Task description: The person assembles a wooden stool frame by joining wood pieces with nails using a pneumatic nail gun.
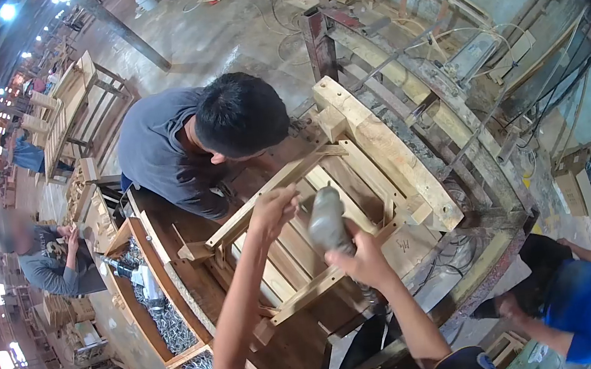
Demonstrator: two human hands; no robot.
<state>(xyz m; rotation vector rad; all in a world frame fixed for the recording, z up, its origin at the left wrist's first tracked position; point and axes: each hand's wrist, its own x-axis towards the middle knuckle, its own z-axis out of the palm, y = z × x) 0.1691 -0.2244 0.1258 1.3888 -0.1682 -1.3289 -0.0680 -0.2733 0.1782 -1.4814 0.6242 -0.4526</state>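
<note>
My right hand [361, 259] is closed around the handle of a grey power screwdriver [326, 221], held above a slatted wooden frame [302, 303]. My left hand [273, 213] is pinched closed just left of the tool's front end. Whatever sits between its fingertips is too small to make out. The frame has pale slats between two long rails and lies on a wooden work surface. Across the frame, a co-worker in a grey shirt [163, 142] leans in with head bent down; their hands are mostly hidden.
On the left is a long wooden tray [165, 272] of loose screws [177, 334], with another power tool [149, 287] on them. A thick wooden beam [388, 150] borders the frame's far right. Beyond stands a rusty metal structure [485, 152]. A person in blue [588, 306] is at lower right.
</note>
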